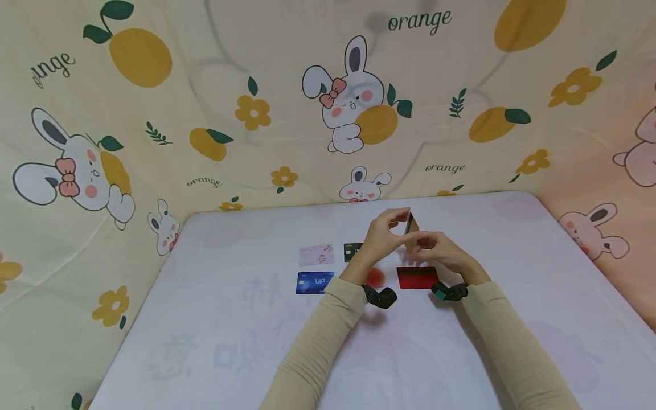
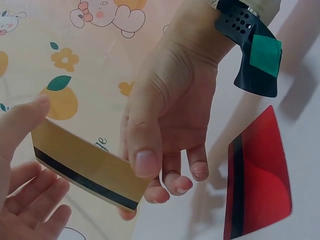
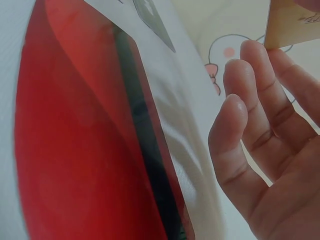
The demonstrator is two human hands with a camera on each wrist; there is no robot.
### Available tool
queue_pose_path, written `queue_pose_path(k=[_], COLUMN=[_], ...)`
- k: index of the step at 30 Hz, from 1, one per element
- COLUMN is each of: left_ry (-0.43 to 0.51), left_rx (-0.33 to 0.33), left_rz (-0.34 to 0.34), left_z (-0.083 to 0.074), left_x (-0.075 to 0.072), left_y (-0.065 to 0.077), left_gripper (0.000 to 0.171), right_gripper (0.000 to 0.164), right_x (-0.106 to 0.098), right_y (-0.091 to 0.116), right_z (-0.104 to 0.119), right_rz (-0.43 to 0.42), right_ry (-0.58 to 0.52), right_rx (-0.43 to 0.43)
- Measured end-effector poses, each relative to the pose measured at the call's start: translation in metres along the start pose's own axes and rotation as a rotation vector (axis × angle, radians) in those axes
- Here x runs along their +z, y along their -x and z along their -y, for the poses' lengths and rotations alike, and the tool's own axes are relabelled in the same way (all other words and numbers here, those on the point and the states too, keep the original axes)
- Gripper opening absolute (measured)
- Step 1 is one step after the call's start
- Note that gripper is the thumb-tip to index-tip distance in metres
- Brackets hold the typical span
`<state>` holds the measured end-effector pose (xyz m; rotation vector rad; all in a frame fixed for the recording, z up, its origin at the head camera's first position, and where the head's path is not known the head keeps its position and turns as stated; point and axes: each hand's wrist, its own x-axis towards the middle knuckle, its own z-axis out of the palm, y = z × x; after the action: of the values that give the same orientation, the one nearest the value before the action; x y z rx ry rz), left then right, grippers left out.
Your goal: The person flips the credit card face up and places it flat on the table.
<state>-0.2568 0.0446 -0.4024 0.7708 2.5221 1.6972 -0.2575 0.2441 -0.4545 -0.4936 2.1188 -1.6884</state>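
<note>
A gold card [image 2: 85,157] with a black stripe is held upright above the table by both hands. My left hand [image 1: 384,234] pinches one end between thumb and fingers. At the opposite end, my right hand [image 1: 445,251] grips it, thumb on the striped face in the left wrist view. Part of the gold card [image 3: 292,27] also appears at the top right of the right wrist view. A red card [image 1: 417,279] with a dark stripe lies flat below the right hand. Beside the left wrist sits a red round object [image 1: 375,278], partly covered by it.
Left of the hands lie a pink patterned card [image 1: 316,255], a blue VIP card [image 1: 312,283] and a black card [image 1: 351,251], the last partly behind the left hand. The white table [image 1: 215,319] meets a rabbit-and-orange printed cloth [image 1: 287,51] at the back and sides.
</note>
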Motion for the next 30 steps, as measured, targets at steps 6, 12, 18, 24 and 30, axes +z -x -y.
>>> queue_pose_path(k=[6,12,18,24,30], left_ry=[-0.015,-0.009,-0.009,0.009,0.000], left_rx=[0.004,-0.004,0.004,0.022,0.027], left_rz=[0.003,0.006,0.007,0.006,0.007], left_z=[-0.0006,-0.0008,0.0019,0.0036,0.0061], left_x=[-0.0012,-0.0018,-0.0021,-0.0023,-0.0023], left_y=[0.0009,0.0013,0.0014,0.0020,0.0014], left_gripper=[0.055,0.054,0.055,0.054,0.054], right_gripper=[0.037,0.031,0.027,0.029,0.033], right_x=[-0.0006,-0.0014,-0.0017,-0.0034,-0.0057], right_y=[-0.0008,-0.0009,-0.0007,0.0004,0.0010], right_z=[-0.0014,-0.0030,-0.0030,-0.0010,0.0028], right_rz=[0.015,0.013,0.005,-0.005,-0.019], right_ry=[0.001,-0.004,0.004,0.046,0.100], right_rx=[-0.010,-0.013,-0.008,-0.003,0.024])
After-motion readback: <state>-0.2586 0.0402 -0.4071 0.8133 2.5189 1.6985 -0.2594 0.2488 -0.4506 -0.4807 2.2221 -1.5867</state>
